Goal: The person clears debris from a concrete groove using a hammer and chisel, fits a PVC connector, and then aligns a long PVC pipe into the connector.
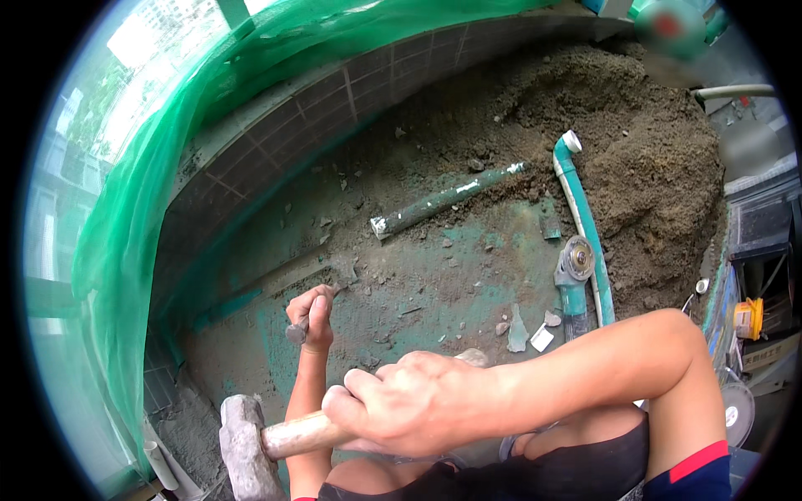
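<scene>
My left hand (311,316) is closed around a steel chisel (297,331), its tip set against the green-painted concrete floor (451,267) near a low broken ridge. My right hand (409,402) grips the wooden handle (299,435) of a heavy, cement-crusted hammer. The hammer head (244,447) hangs at the lower left, raised above the floor and a little behind the chisel. My right forearm crosses the picture from the right.
A loose green pipe piece (447,199) lies on the floor. A longer green pipe with a white elbow (583,219) and a round valve (576,260) runs beside a mound of soil (643,142). A tiled wall (276,142) and green netting (142,217) close the left.
</scene>
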Action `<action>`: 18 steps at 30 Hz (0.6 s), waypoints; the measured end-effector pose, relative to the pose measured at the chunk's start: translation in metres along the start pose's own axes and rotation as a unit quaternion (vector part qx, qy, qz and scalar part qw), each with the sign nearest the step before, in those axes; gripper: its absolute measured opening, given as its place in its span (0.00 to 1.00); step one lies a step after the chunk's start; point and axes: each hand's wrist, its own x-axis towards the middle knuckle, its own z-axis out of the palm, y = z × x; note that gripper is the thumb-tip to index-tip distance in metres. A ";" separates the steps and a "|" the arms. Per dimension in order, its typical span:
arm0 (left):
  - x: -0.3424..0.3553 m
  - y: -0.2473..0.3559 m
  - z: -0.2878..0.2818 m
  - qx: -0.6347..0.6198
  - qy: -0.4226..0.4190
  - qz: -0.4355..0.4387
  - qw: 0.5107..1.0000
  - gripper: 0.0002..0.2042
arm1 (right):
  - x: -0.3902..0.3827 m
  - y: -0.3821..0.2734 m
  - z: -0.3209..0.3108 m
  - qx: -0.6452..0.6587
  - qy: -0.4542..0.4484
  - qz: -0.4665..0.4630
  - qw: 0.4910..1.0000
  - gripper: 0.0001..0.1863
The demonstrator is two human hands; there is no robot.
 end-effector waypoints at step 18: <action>-0.021 -0.012 0.010 -0.048 0.153 0.011 0.987 0.16 | -0.012 0.015 0.001 0.114 -0.289 0.302 0.901 0.26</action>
